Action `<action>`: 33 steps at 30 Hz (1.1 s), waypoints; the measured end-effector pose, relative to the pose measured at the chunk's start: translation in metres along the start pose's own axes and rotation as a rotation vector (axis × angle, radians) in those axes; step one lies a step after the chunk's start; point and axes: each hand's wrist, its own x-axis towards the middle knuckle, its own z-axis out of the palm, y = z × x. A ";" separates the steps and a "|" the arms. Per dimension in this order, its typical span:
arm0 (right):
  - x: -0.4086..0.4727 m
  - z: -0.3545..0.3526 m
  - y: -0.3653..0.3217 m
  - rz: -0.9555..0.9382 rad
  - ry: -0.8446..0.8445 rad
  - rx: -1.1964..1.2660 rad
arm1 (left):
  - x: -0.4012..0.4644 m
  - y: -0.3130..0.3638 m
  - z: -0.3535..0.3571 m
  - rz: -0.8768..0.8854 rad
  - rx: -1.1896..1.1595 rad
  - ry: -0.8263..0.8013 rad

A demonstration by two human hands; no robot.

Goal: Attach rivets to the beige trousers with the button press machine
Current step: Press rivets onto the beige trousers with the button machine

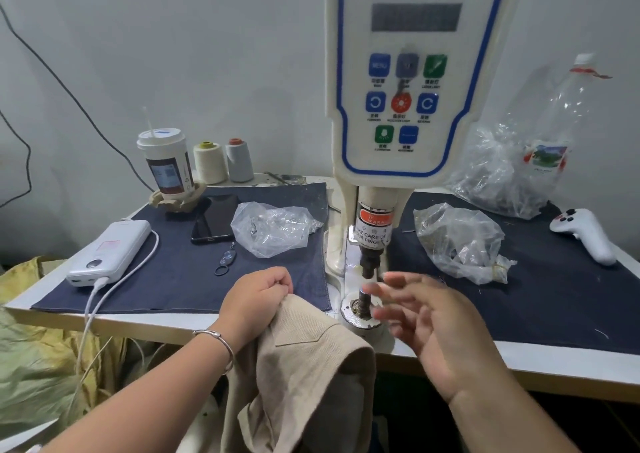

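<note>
Step in hand: loading the die, judged from the pose; no rivet yet set into the cloth here.
Left hand [258, 291]: grip clamped on the beige trousers [301, 366], fingers curled round a gathered edge at the bench [166, 321] front, bracelet on the wrist.
Right hand [426, 324]: grip apart, fingers spread and blurred, holding nothing that shows; fingertips just in front of the punch [370, 265].
Possible rivet: perhaps a small piece at the fingertips, too blurred to tell.
Trousers: draped off the bench edge toward the lap, top corner lying just left of the lower die [360, 310], not yet over it.
Key relation: die sits to the right of the held cloth edge and slightly farther from the body; the cloth's long run falls down and toward the wearer, so the coming move looks like a short slide rightward and forward to bring the edge between punch and die.
Nearer hand: left for the cloth, right for the die.
Button press machine [415, 89]: upright at bench middle, control panel facing out, finger warning label above the punch.
Supplies: clear plastic bag [457, 241] just right of the column, another bag [273, 227] to its left, both on the dark cloth mat [194, 279].
Risk: right fingertips close under the punch; best withdrawn before any press.
</note>
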 end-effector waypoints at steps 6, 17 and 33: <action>-0.007 0.071 0.020 -0.327 -0.149 -0.376 | 0.000 -0.001 -0.001 0.003 0.061 -0.023; 0.186 0.197 0.043 -0.378 -0.151 -1.628 | 0.001 -0.004 -0.003 0.053 0.097 -0.017; 0.231 0.212 0.063 -0.425 0.007 -1.680 | -0.002 -0.001 -0.003 0.100 0.112 0.025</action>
